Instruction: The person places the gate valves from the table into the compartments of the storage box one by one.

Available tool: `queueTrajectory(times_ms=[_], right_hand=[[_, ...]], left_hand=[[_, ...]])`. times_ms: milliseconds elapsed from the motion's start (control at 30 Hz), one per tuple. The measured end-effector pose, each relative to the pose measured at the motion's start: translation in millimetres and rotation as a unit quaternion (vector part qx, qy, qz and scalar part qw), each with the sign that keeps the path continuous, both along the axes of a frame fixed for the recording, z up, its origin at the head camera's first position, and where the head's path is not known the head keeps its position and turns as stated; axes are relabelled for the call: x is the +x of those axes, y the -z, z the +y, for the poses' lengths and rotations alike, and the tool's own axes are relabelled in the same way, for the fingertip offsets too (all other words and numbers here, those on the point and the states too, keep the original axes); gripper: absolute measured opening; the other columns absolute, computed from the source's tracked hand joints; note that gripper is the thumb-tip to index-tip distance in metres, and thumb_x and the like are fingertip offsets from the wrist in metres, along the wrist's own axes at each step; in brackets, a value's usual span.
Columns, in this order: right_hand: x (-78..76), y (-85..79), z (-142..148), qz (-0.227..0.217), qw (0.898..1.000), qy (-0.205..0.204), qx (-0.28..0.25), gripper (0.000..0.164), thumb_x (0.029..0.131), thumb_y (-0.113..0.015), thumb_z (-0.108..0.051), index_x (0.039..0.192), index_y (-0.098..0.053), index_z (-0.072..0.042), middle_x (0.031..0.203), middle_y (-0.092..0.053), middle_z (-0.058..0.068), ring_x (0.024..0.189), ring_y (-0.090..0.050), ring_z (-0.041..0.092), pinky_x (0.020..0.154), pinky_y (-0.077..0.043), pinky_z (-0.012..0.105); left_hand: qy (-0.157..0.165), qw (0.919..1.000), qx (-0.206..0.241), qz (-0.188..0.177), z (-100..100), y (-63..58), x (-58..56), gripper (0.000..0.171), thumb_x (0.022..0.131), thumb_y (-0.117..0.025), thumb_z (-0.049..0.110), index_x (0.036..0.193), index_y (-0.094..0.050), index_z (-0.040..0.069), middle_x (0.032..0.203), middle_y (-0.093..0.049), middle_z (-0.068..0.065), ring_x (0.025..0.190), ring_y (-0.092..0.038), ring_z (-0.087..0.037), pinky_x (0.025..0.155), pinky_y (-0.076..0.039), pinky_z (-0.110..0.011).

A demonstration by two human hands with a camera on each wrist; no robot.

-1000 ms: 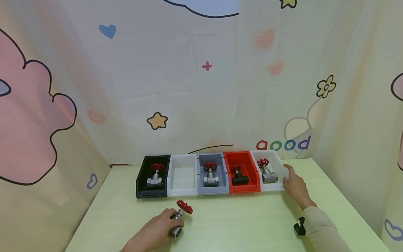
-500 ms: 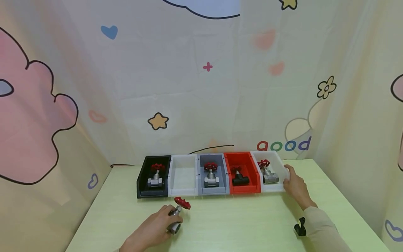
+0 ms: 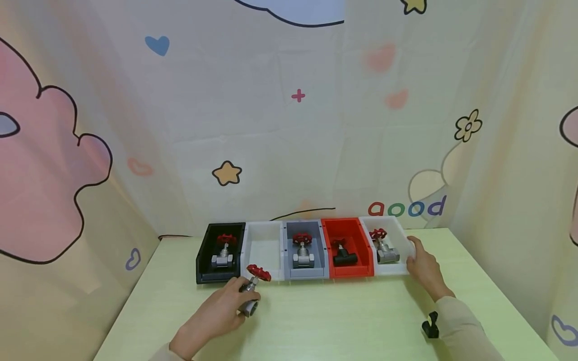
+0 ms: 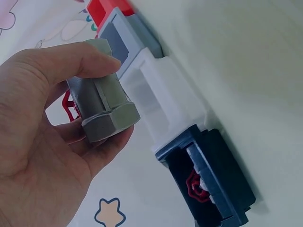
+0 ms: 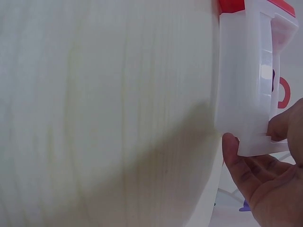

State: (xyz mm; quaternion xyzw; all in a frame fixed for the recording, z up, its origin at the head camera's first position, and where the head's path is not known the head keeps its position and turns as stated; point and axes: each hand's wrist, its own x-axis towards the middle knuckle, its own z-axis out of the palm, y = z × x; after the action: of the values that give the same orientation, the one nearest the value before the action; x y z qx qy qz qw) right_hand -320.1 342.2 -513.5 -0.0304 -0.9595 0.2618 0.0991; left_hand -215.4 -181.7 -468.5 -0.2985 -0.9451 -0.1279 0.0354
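Observation:
My left hand [image 3: 221, 308] grips a metal gate valve [image 3: 249, 297] by its silver body, its red handwheel tilted up toward the bins. In the left wrist view, thumb and fingers wrap round the hexagonal end of the valve [image 4: 106, 106]. The valve is in front of the white bin [image 3: 264, 248], second from the left, which has nothing inside. On the right, my right hand [image 3: 424, 265] holds the side wall of the end white bin [image 3: 404, 245]. The right wrist view shows the thumb over that bin's rim [image 5: 265, 90] and fingers against its outside.
Other bins in the row are black [image 3: 218, 277], grey [image 3: 307, 272] and red [image 3: 351, 271], each with one red-handled valve; the end white bin holds one too. A small black valve [image 3: 430, 325] lies on the table [image 3: 343, 321] beside the right sleeve. A patterned curtain [image 3: 280, 150] stands behind.
My left hand has lifted the gate valve forward, so its handwheel now overlaps the front edge of the second bin. My right hand stays on the end white bin.

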Motion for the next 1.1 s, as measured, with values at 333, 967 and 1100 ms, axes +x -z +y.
queueTrajectory(times_ms=[333, 967, 1100], right_hand=[[-0.8, -0.6, 0, 0.005, 1.000, 0.000, -0.003, 0.057, 0.094, -0.046, -0.007, 0.147, -0.027, -0.005, 0.123, -0.054, 0.042, 0.093, -0.062, 0.052, 0.065, -0.050, 0.051], [1.2, 0.6, -1, -0.007, 1.000, 0.001, -0.003, 0.058, 0.094, -0.047, -0.006, 0.148, -0.025, -0.004, 0.125, -0.052, 0.042, 0.096, -0.061, 0.053, 0.067, -0.050, 0.053], [0.0, 0.8, -1, -0.005, 1.000, 0.002, -0.002, 0.058, 0.094, -0.047, -0.006, 0.147, -0.026, -0.004, 0.124, -0.053, 0.042, 0.096, -0.061, 0.053, 0.067, -0.050, 0.054]], left_hand=[[-0.013, 0.9997, 0.006, 0.017, -1, -10.0, -6.6, 0.045, 0.074, -0.080, 0.007, 0.115, -0.071, 0.024, 0.122, -0.057, -0.011, 0.101, -0.052, -0.018, 0.073, -0.056, -0.033], [-0.037, 0.9983, 0.013, 0.043, 2, -19.9, -18.9, 0.044, 0.076, -0.079, 0.007, 0.116, -0.070, 0.024, 0.124, -0.056, -0.010, 0.105, -0.055, -0.021, 0.074, -0.059, -0.035], [-0.048, 0.9976, 0.014, 0.047, 2, -22.9, -22.2, 0.045, 0.077, -0.079, 0.007, 0.117, -0.070, 0.025, 0.125, -0.056, -0.010, 0.107, -0.056, -0.022, 0.076, -0.059, -0.036]])
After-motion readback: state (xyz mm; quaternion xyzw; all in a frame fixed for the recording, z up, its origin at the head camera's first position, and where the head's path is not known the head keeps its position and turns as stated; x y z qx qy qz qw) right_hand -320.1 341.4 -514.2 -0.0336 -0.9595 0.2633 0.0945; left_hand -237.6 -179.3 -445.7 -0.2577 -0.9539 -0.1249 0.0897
